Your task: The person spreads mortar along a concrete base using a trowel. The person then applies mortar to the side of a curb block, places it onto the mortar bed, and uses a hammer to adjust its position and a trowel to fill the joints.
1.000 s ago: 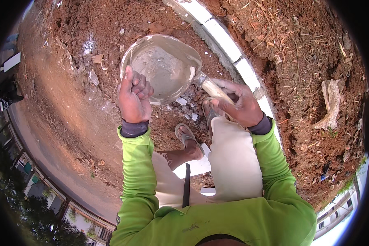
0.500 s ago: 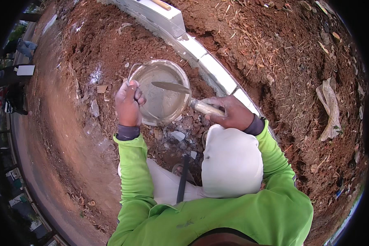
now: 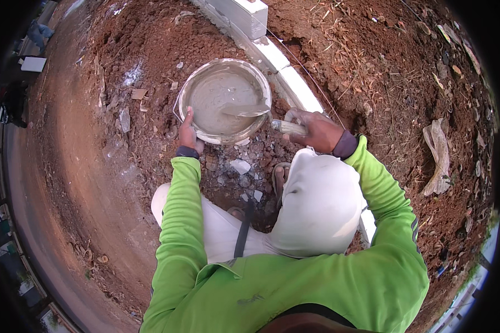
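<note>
Bucket (image 3: 225,139): I saw it round and wide-mouthed, its pale rim smeared grey, its open top facing up at my camera; the left hand (image 3: 189,133) held its lower left edge.
Wire handle (image 3: 175,111): it looked thin and stood out at the bucket's left side.
Mortar (image 3: 219,86): grey and wet-looking, it spread across the bucket's inside; I could not judge its depth.
Trowel (image 3: 253,111): its grey-coated blade pointed left over the mortar, while its worn, pale grip, in the right hand (image 3: 319,132), lay beyond the right rim.
</note>
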The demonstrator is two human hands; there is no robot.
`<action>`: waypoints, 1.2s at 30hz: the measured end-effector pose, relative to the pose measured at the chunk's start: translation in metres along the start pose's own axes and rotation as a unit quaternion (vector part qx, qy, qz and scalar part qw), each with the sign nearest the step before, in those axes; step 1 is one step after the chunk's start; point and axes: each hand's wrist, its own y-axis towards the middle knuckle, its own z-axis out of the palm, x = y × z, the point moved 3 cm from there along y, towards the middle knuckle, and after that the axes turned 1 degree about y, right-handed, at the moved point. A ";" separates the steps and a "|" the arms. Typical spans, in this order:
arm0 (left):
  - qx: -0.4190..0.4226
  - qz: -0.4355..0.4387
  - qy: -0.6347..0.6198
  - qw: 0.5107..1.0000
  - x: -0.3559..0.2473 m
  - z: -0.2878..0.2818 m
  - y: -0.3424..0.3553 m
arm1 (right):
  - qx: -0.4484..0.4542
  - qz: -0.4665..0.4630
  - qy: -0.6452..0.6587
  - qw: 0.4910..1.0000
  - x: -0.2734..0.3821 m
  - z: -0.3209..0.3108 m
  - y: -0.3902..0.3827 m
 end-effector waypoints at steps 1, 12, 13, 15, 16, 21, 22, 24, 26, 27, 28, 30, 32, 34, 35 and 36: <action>0.000 -0.012 0.015 1.000 -0.001 -0.004 0.006 | -0.005 -0.012 0.033 0.999 -0.003 0.002 -0.001; -0.004 0.056 -0.084 0.995 -0.002 0.006 0.019 | -0.116 -0.072 -0.117 0.984 -0.027 0.022 -0.013; -0.021 0.058 -0.088 0.994 -0.003 -0.002 0.023 | -0.126 -0.030 -0.127 0.983 -0.028 0.038 -0.009; -0.029 0.060 -0.096 0.993 0.000 -0.014 0.030 | -0.115 0.030 -0.183 0.976 -0.035 0.065 -0.004; -0.029 0.059 -0.100 0.993 0.000 -0.013 0.034 | -0.113 0.063 -0.213 0.969 -0.043 0.075 -0.005; -0.069 0.057 -0.089 0.992 0.000 -0.004 0.033 | -0.238 0.156 0.265 0.921 -0.130 0.098 -0.063; -0.077 0.050 -0.088 0.992 0.000 -0.011 0.028 | -0.185 0.100 0.021 0.977 -0.107 0.071 -0.077; -0.075 0.036 -0.084 0.993 -0.005 -0.006 0.023 | -0.130 0.046 -0.148 0.979 -0.065 0.031 -0.090; -0.069 0.049 -0.072 0.994 -0.007 0.005 0.020 | -0.126 0.072 0.023 0.989 -0.045 0.011 -0.099; -0.066 0.058 -0.069 0.994 -0.007 0.006 0.019 | -0.098 0.030 0.067 0.992 -0.046 0.007 -0.097; -0.064 0.068 -0.066 0.993 -0.005 -0.002 0.023 | -0.076 0.028 0.122 0.989 -0.037 0.006 -0.086; -0.059 0.085 -0.061 0.993 0.000 -0.015 0.031 | -0.033 0.029 0.232 0.972 -0.019 0.009 -0.052; -0.048 0.080 -0.071 0.993 0.003 -0.011 0.033 | 0.068 0.153 0.367 0.915 -0.042 0.023 -0.018; -0.047 0.076 -0.079 0.993 0.003 -0.009 0.035 | 0.143 0.238 0.408 0.870 -0.041 0.035 0.005; -0.048 0.071 -0.081 0.993 0.003 -0.007 0.036 | 0.128 0.232 0.360 0.895 -0.046 0.033 0.001; -0.056 0.067 -0.085 0.993 0.005 -0.011 0.035 | 0.120 0.226 0.309 0.916 -0.055 0.031 -0.005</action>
